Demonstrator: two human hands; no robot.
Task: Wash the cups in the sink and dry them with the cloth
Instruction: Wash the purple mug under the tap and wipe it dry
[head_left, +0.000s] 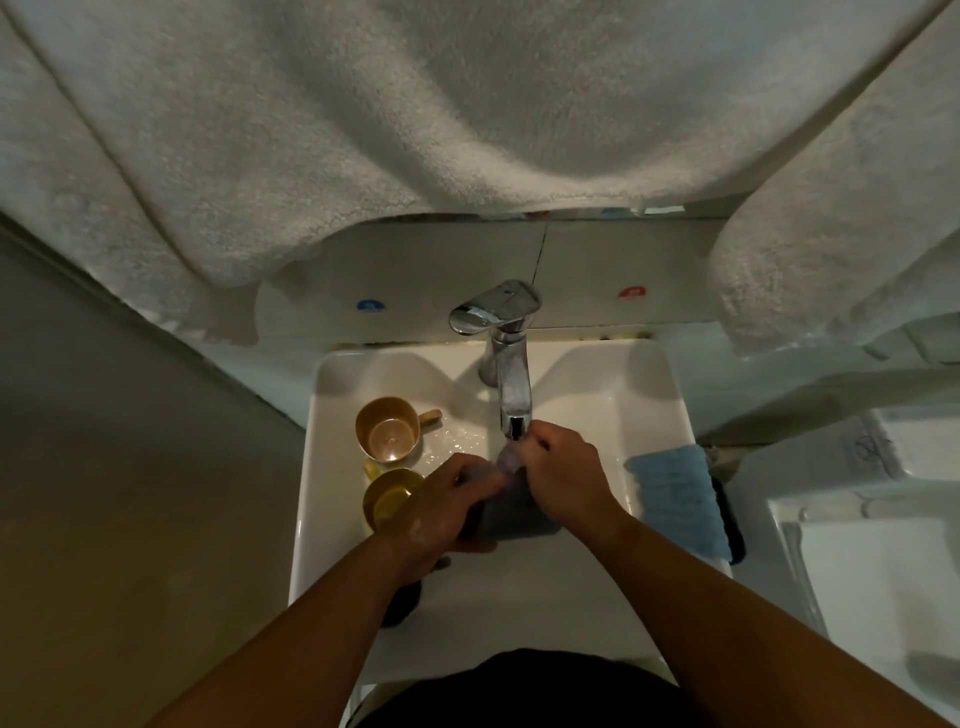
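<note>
**A:** So where does the risk sit?

**B:** At frame centre. The left hand curls round a dark grey plastic cup lying on its side under the spout of the chrome mixer tap, and the right hand grips the cup's upper end, its fingers hiding the rim. Both hands look wet, so the cup could probably slip and drop into the white rectangular ceramic sink.

**A:** Anything else?

**B:** Just left of the left hand, two cups stand in the basin: a tan plastic cup with a side handle, mouth up, and a yellow plastic cup below it, almost touching the wrist. A sideways swing might knock the yellow one over. Splashing could also soak the folded light blue cloth on the sink's right rim, leaving it poor for drying.

**A:** How does the grey cup look?

**B:** Dull, smooth, opaque; whether it is clean cannot be told.
</note>
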